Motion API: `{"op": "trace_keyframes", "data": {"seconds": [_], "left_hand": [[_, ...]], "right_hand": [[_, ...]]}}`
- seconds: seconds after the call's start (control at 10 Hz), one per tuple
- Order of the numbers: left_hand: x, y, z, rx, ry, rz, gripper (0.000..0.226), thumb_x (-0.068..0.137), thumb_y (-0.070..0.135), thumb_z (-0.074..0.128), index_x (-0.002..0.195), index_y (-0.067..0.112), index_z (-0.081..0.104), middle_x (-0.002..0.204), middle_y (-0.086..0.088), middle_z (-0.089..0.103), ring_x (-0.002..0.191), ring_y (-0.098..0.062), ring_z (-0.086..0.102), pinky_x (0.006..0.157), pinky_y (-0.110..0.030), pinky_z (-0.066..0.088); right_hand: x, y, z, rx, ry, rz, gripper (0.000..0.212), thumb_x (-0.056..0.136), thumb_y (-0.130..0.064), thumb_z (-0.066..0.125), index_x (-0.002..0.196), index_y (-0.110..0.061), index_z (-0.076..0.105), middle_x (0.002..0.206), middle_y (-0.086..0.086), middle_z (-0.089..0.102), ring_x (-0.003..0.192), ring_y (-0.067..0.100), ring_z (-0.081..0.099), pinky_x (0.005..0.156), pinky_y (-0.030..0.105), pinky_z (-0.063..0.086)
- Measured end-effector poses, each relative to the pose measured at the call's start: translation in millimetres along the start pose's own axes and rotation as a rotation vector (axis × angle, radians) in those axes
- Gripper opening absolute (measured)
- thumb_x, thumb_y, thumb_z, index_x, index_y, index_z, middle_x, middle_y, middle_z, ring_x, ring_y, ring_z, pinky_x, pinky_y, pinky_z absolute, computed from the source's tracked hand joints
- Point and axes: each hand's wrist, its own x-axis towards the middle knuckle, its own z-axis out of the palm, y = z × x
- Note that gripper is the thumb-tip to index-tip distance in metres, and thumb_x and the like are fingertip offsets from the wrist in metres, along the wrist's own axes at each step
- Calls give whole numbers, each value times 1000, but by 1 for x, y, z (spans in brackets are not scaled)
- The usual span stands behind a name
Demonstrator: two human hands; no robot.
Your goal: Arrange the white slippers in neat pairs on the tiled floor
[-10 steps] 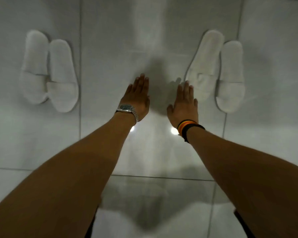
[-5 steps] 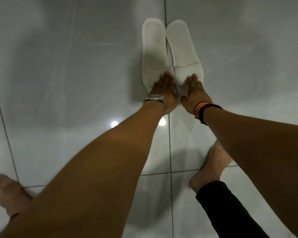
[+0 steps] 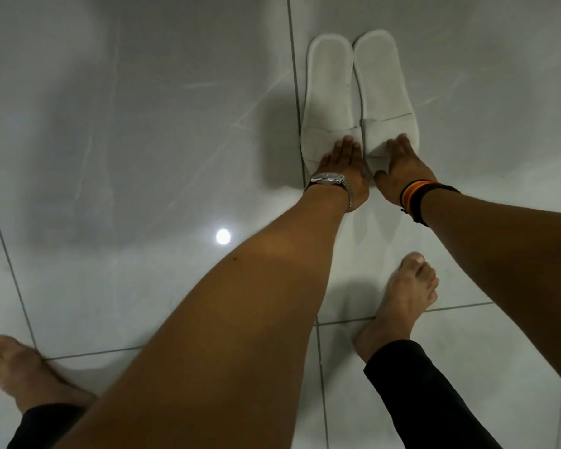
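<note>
- Slippers: a white pair, left slipper (image 3: 329, 102) and right slipper (image 3: 384, 95), is laid side by side, touching, in the upper right of the frame on the tiled floor (image 3: 143, 124).
- Left hand (image 3: 344, 166) is pressed flat, fingers extended, on the left slipper's toe.
- Right hand (image 3: 402, 166) is laid flat on the right slipper's toe.

We count two white slippers (image 3: 358, 98), two hands, left hand (image 3: 344, 166) and right hand (image 3: 402, 170), two bare feet (image 3: 402, 299), one wristwatch (image 3: 329, 181), one set of striped wristbands (image 3: 413, 197), and one light reflection (image 3: 223, 236) on the tiled floor (image 3: 143, 124).
</note>
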Motion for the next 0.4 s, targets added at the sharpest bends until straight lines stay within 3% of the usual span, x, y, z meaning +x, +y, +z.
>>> {"op": "trace_keyframes", "data": {"seconds": [0.2,0.3,0.4], "left_hand": [[-17,3,-10,-75,82,31,68,108,34,25,162,7,-5,171,-11,-12,159,-25,-9,130,-41,4],[-41,-10,-24,-67,210,50,67,108,33,26,162,7,-3,171,-11,-10,159,-24,-8,130,-41,4],[-99,-39,-54,-38,442,69,69,107,34,31,162,8,-3,171,-11,-11,159,-26,-9,130,-39,0]], "right_hand": [[-14,-17,-6,31,30,15,73,100,-28,52,161,-11,15,172,7,2,153,33,29,123,42,31],[-39,-37,-3,102,42,20,71,102,-30,47,162,-11,14,172,9,2,154,31,27,123,40,29],[-107,-63,11,209,14,-29,73,101,-26,53,162,-12,15,172,8,3,156,26,23,124,35,25]]}}
